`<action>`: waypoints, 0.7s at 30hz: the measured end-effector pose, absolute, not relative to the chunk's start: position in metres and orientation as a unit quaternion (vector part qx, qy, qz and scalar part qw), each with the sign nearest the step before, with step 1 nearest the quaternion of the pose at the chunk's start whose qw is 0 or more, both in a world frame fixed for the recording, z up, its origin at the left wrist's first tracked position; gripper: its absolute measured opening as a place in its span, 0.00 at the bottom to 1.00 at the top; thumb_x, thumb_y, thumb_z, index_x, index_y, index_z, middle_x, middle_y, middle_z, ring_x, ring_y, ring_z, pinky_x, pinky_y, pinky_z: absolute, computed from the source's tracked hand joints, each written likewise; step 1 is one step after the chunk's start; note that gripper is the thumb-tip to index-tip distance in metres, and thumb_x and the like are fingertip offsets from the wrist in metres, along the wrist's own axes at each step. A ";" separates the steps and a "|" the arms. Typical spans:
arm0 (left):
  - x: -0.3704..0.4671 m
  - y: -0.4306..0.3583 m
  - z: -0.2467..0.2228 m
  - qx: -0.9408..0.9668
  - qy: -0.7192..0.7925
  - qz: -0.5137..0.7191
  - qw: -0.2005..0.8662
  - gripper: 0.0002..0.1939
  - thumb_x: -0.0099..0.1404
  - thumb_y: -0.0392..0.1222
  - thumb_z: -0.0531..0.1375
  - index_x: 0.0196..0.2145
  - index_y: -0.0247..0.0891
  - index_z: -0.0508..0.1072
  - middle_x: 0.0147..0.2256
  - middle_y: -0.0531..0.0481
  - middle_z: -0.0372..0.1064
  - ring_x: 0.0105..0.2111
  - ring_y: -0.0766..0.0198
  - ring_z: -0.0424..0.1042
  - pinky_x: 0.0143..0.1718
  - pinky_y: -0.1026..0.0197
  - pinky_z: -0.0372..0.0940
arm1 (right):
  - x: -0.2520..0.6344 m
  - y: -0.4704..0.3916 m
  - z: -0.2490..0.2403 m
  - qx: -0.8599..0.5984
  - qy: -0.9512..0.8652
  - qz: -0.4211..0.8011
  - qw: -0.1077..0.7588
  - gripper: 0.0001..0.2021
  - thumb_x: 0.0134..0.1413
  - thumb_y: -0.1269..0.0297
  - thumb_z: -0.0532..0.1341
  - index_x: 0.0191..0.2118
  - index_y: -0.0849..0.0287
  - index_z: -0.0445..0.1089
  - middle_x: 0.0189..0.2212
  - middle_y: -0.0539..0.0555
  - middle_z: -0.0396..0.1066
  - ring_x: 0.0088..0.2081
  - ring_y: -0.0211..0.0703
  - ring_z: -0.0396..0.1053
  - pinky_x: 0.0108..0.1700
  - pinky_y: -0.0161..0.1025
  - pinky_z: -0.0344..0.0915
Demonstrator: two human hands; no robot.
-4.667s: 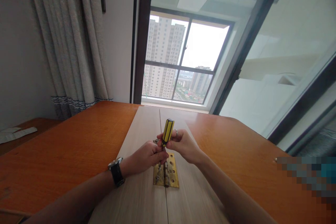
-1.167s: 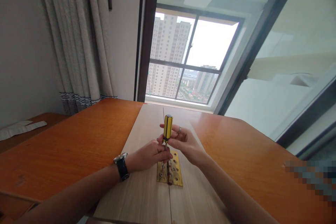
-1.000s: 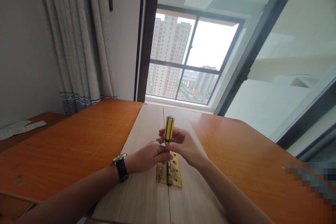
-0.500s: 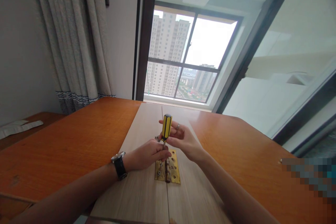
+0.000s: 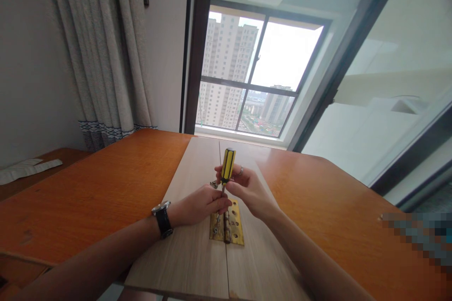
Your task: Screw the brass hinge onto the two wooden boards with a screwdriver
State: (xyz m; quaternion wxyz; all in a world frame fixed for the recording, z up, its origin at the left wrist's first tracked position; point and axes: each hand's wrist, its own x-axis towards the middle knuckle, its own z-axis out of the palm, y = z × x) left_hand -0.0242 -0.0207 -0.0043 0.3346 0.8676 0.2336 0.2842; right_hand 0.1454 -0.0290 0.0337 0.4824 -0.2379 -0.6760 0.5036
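A screwdriver [image 5: 229,164] with a yellow and black handle stands nearly upright, its top tilted slightly right. My right hand [image 5: 253,194] grips the lower handle between thumb and fingers. My left hand [image 5: 201,206] is closed around the metal shaft below; its fingers hide the tip. Beneath the hands, a worn brass hinge [image 5: 236,231] lies open across the seam between two pale wooden boards [image 5: 183,258]. Screws [image 5: 216,230] show in its left leaf, while holes are visible in its right leaf. Small metal pieces [image 5: 213,183], perhaps screws, lie just beyond my left hand.
The boards rest on an orange-brown wooden table [image 5: 106,197]. A grey curtain [image 5: 106,56] hangs at the left, and a dark-framed window [image 5: 247,85] stands beyond the far edge. White strips [image 5: 31,169] lie at far left.
The screwdriver's handle leans a little more to the right than before, with my right hand still on it. The whole view has shifted slightly. My left hand keeps its place at the shaft.
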 end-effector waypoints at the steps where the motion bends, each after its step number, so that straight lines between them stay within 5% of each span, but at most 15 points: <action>1: -0.024 -0.021 -0.004 0.867 0.236 0.281 0.337 0.25 0.73 0.52 0.48 0.22 0.36 0.65 0.22 0.53 0.64 0.24 0.68 0.63 0.30 0.66 0.59 | 0.144 -0.029 0.034 -0.254 -0.669 0.495 0.493 0.16 0.44 0.61 0.72 0.41 0.58 0.78 0.33 0.53 0.76 0.34 0.42 0.71 0.37 0.38 0.69; 6: -0.025 -0.020 -0.006 0.867 0.248 0.271 0.336 0.28 0.72 0.56 0.47 0.21 0.36 0.64 0.21 0.53 0.64 0.23 0.68 0.63 0.29 0.66 0.59 | 0.141 -0.027 0.035 -0.287 -0.629 0.505 0.516 0.15 0.38 0.65 0.74 0.37 0.57 0.78 0.31 0.51 0.76 0.33 0.41 0.71 0.37 0.38 0.68; 10: -0.024 -0.021 -0.008 0.876 0.245 0.272 0.315 0.28 0.73 0.56 0.47 0.21 0.36 0.65 0.21 0.53 0.65 0.23 0.68 0.63 0.32 0.65 0.60 | 0.144 -0.028 0.036 -0.237 -0.634 0.551 0.488 0.19 0.45 0.63 0.72 0.45 0.57 0.75 0.32 0.52 0.76 0.35 0.41 0.73 0.40 0.39 0.68; 15: -0.025 -0.027 -0.002 0.895 0.241 0.266 0.266 0.26 0.74 0.51 0.46 0.22 0.37 0.67 0.26 0.51 0.70 0.36 0.63 0.67 0.45 0.64 0.60 | 0.147 -0.030 0.035 -0.173 -0.638 0.609 0.439 0.22 0.54 0.58 0.68 0.53 0.59 0.70 0.34 0.55 0.76 0.36 0.43 0.73 0.41 0.40 0.67; 21: -0.025 -0.025 -0.002 0.893 0.251 0.244 0.283 0.25 0.74 0.49 0.47 0.22 0.37 0.67 0.23 0.52 0.68 0.30 0.65 0.66 0.38 0.65 0.62 | 0.146 -0.031 0.032 -0.189 -0.666 0.568 0.445 0.21 0.53 0.52 0.67 0.48 0.61 0.74 0.35 0.56 0.75 0.38 0.45 0.71 0.42 0.40 0.67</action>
